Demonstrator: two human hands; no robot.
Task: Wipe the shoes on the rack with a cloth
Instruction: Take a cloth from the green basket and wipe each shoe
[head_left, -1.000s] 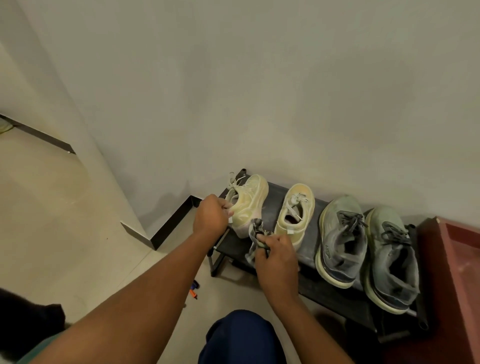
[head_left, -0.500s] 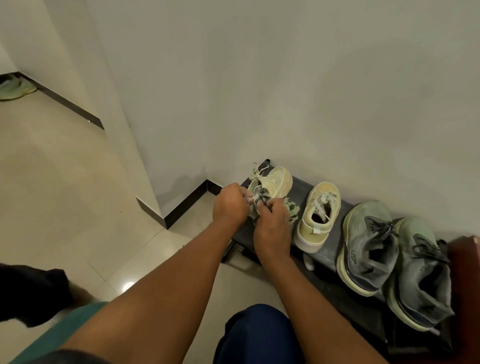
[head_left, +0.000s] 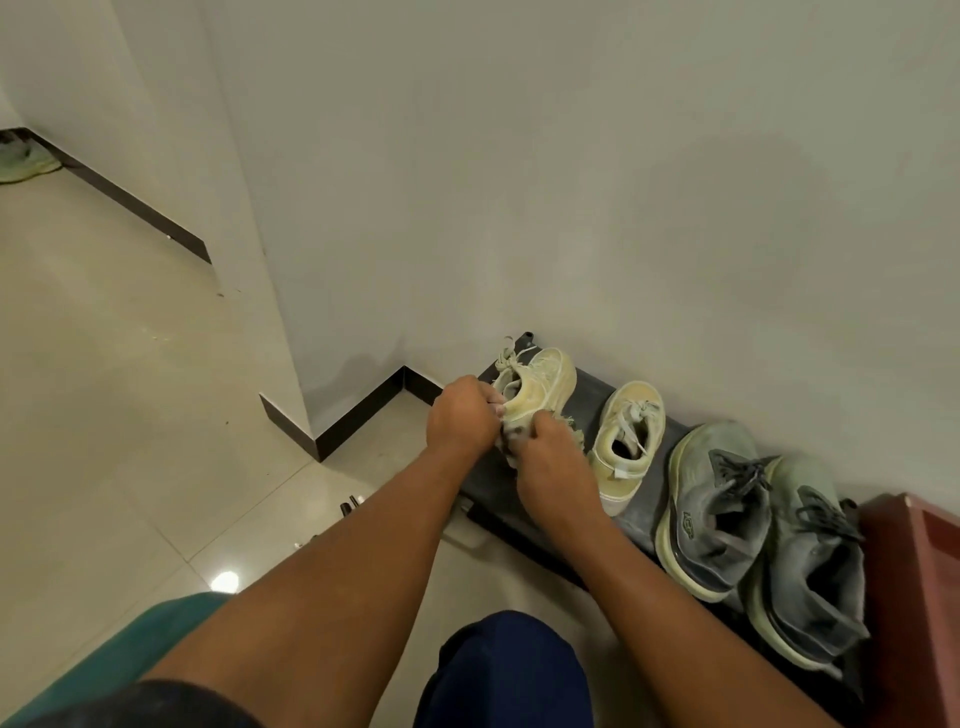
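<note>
My left hand (head_left: 462, 415) grips the soft pale yellow cloth shoe (head_left: 540, 387) by its heel, tipped up over the left end of the flat black metal rack (head_left: 644, 499). My right hand (head_left: 553, 467) squeezes the frayed grey rag (head_left: 519, 434) against it. Beside it sit another yellow shoe (head_left: 631, 441) and two fuzzy grey sneakers (head_left: 753, 530)

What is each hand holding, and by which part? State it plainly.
The left hand grips the leftmost yellow shoe at its heel end. The right hand holds the bunched cloth against it.
</note>
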